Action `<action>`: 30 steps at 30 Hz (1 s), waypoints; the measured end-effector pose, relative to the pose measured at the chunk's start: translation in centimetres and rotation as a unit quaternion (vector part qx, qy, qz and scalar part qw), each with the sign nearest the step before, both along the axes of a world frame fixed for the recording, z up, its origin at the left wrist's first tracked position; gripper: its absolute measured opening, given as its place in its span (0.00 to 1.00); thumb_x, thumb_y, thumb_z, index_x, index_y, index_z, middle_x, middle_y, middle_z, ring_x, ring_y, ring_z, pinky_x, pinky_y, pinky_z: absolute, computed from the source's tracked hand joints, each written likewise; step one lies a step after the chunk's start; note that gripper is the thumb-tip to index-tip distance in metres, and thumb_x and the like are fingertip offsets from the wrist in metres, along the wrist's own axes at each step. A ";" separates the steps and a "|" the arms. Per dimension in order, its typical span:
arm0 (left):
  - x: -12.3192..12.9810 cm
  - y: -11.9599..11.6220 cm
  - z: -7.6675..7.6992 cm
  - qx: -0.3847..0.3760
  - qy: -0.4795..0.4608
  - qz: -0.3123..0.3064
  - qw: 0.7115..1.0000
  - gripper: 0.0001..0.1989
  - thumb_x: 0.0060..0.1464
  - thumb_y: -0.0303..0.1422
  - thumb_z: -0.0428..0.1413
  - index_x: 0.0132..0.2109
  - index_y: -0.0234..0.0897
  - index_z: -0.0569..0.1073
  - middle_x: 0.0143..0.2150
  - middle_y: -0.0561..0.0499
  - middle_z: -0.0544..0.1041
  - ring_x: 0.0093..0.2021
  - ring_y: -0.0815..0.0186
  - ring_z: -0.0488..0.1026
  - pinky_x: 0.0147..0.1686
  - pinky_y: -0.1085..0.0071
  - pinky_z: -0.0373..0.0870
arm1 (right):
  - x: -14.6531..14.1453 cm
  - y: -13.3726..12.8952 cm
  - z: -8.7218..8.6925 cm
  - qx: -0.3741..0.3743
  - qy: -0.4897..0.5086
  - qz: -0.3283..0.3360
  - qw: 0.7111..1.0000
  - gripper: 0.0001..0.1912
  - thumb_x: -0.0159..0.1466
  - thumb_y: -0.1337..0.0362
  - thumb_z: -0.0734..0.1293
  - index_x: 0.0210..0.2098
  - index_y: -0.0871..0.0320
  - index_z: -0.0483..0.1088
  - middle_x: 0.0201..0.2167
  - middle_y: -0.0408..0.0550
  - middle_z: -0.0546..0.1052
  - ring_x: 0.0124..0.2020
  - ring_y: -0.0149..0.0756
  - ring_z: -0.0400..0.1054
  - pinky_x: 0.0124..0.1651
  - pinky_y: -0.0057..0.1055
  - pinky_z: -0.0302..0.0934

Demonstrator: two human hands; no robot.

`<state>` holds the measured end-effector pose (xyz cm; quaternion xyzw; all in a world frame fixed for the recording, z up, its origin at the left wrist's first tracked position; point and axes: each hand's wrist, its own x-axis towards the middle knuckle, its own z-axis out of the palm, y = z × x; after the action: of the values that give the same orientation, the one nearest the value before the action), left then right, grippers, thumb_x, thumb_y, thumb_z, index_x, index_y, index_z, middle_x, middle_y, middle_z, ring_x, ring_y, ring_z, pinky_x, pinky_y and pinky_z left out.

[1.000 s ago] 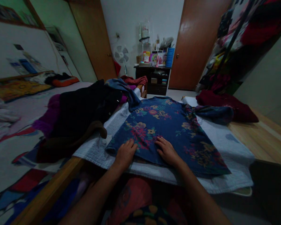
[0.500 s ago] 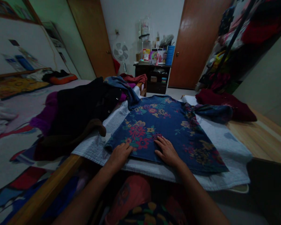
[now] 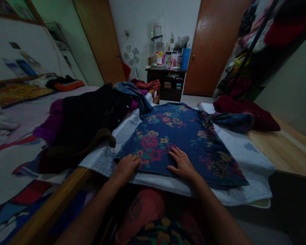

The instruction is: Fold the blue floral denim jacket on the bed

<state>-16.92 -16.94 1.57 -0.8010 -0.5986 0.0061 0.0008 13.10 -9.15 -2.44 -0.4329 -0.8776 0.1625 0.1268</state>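
Note:
A blue floral shirt (image 3: 178, 136) lies spread over a pale cloth (image 3: 255, 160) in front of me, its sleeves reaching out to both sides at the far end. My left hand (image 3: 127, 166) rests on the shirt's near left corner, fingers curled over the hem, the fingertips close together; whether cloth is pinched under them is hard to see. Further right, my right hand (image 3: 182, 165) lies flat on the shirt near its lower edge, with the fingers spread.
Dark clothes (image 3: 84, 115) are heaped on the bed at left, beside a wooden rail (image 3: 58, 197). A maroon garment (image 3: 247, 110) sits at right on a wooden surface (image 3: 283, 149). Behind stand a fan (image 3: 131, 56) and a dark cabinet (image 3: 165, 83).
My left hand has slid a little to the left along the shirt's near edge. My right hand has stayed nearly in place.

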 end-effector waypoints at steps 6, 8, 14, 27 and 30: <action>0.0 -0.4 0.6 0.057 0.052 0.054 0.996 0.13 0.59 0.23 0.48 0.42 0.42 0.75 0.44 0.47 0.74 0.48 0.57 0.68 0.54 0.54 0.58 | -0.1 -0.1 0.2 -0.004 -0.005 -0.004 1.000 0.40 0.60 0.45 0.66 0.67 0.55 0.57 0.70 0.53 0.53 0.71 0.49 0.41 0.69 0.49 0.40; -0.5 -0.5 1.0 0.092 0.073 0.085 0.989 0.13 0.59 0.23 0.48 0.43 0.41 0.75 0.44 0.46 0.74 0.50 0.55 0.67 0.56 0.51 0.55 | -0.1 -0.1 0.3 -0.004 -0.005 -0.006 1.000 0.40 0.60 0.45 0.66 0.67 0.55 0.57 0.70 0.53 0.53 0.71 0.49 0.42 0.69 0.49 0.41; -2.3 -1.0 1.9 0.079 0.100 0.122 0.984 0.14 0.61 0.24 0.46 0.42 0.40 0.75 0.42 0.45 0.75 0.46 0.55 0.68 0.46 0.57 0.62 | -0.1 -0.3 0.4 0.000 -0.003 -0.003 1.000 0.39 0.61 0.46 0.66 0.67 0.55 0.57 0.70 0.53 0.53 0.71 0.49 0.42 0.69 0.49 0.41; 7.4 2.8 0.2 0.052 -0.099 -0.015 0.994 0.15 0.64 0.30 0.47 0.54 0.41 0.72 0.60 0.47 0.71 0.61 0.61 0.63 0.62 0.59 0.55 | -0.8 -1.1 0.1 0.018 -0.049 -0.027 0.998 0.33 0.67 0.51 0.61 0.68 0.54 0.55 0.71 0.52 0.50 0.71 0.50 0.41 0.69 0.52 0.40; 8.9 3.7 -1.8 0.023 -0.120 -0.036 0.992 0.19 0.64 0.38 0.49 0.60 0.41 0.68 0.66 0.45 0.64 0.67 0.58 0.57 0.64 0.55 0.53 | -0.6 -1.7 -0.1 0.020 -0.050 -0.021 0.998 0.31 0.68 0.52 0.60 0.68 0.52 0.55 0.71 0.50 0.50 0.71 0.49 0.41 0.69 0.53 0.40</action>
<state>-8.06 -13.25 -0.28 -0.8169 -0.5650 -0.1037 -0.0518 12.48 -10.86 -2.56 -0.4558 -0.8768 0.1204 0.0951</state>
